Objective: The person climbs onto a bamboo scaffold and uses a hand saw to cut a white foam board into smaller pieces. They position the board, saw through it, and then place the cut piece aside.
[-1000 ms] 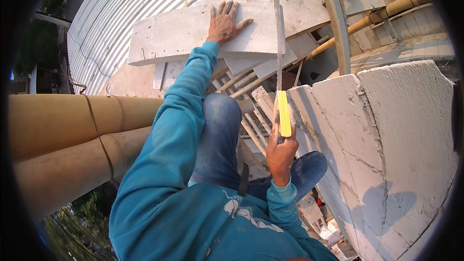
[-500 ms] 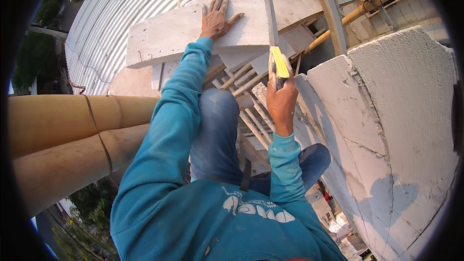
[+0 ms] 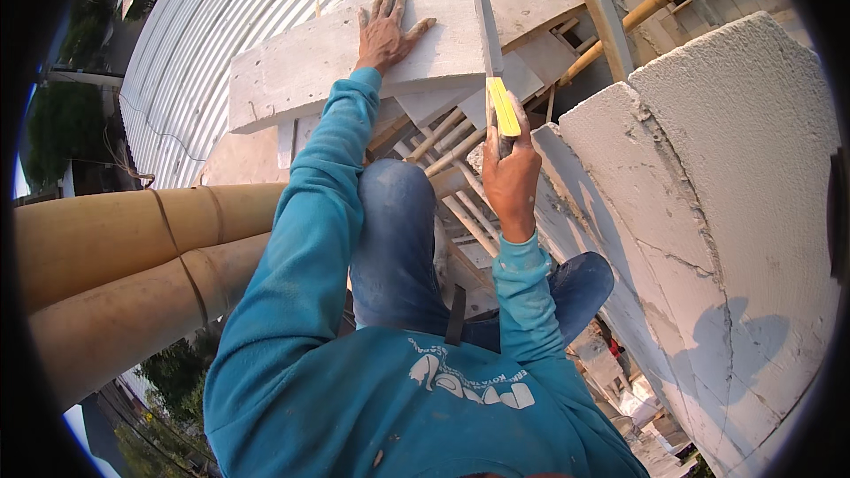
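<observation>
My left hand (image 3: 384, 37) lies flat with fingers spread on a long white lightweight-concrete block (image 3: 297, 75), which rests on boards. In my right hand (image 3: 513, 179) is a hand saw with a yellow and black handle (image 3: 504, 108), my fingers wrapped round it. Its thin blade (image 3: 477, 4) points away from me and stands edge-on at the block's right end. From this angle I cannot tell how deep the blade sits in the block.
On the left, two thick bamboo poles (image 3: 124, 230) run beside my arm. A wall of cracked white blocks (image 3: 682, 168) rises at the right. Corrugated roofing (image 3: 195, 53) lies beyond the block. Below my knees are bamboo slats (image 3: 456, 146) with gaps, and a wooden post (image 3: 602, 9) leans at the back.
The view has shifted slightly. The saw handle has tilted a little in my right hand's grip, with the blade still at the block's end. My left hand stays pressed on the block.
</observation>
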`<state>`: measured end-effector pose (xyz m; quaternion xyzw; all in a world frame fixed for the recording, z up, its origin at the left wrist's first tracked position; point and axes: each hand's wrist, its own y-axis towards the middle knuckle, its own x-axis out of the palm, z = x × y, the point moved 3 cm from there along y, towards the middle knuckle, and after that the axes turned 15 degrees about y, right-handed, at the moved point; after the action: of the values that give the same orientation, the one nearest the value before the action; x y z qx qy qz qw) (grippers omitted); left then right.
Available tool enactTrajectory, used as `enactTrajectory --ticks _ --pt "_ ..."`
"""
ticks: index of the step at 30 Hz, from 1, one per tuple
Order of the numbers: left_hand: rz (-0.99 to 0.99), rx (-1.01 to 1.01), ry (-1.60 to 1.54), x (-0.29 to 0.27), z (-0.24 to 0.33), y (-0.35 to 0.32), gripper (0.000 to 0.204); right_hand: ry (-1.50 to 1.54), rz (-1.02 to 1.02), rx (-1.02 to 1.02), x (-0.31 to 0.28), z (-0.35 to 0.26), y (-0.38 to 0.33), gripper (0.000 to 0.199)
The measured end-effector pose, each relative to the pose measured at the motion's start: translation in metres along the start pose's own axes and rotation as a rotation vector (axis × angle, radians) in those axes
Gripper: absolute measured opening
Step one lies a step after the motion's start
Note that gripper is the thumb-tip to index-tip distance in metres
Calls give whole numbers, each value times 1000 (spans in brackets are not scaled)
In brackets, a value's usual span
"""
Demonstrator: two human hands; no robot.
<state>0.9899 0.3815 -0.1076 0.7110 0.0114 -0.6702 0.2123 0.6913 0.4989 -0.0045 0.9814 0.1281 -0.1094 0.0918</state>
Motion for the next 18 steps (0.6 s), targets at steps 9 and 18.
enactTrajectory --ticks 9,18 --pt "-6 -19 -13 -2 -6 -2 92 14 -21 11 -28 -13 -91 53" --pt "13 17 1 0 -2 5 92 38 22 -97 -18 12 -25 58"
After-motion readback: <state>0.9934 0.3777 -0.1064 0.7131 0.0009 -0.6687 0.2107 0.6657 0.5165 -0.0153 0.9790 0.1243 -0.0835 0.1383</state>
